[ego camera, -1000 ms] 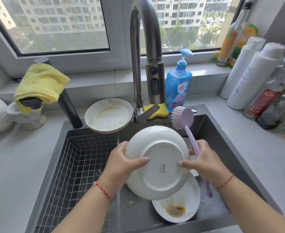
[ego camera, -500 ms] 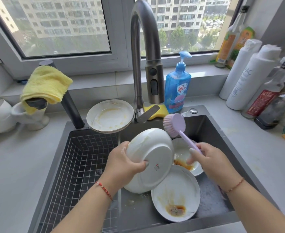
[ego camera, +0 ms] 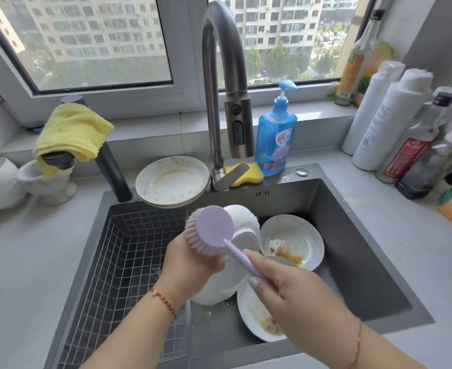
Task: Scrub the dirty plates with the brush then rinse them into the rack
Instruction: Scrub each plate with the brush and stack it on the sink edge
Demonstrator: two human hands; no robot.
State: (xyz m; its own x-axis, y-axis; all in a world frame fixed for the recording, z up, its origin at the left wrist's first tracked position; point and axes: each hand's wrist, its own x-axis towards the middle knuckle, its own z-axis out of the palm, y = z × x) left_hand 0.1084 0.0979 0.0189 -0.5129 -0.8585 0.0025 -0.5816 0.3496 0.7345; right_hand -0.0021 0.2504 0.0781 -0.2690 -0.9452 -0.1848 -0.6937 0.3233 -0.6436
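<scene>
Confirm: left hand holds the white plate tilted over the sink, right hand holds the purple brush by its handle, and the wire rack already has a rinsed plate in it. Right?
Not quite. In the head view the wire rack holds no plate. The rest stands: the left hand holds the white plate tilted over the sink, and the right hand holds the purple brush by its handle.

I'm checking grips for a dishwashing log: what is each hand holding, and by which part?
Left hand grips the white plate by its rim, tilted on edge. Right hand holds the purple brush by its handle.
</scene>
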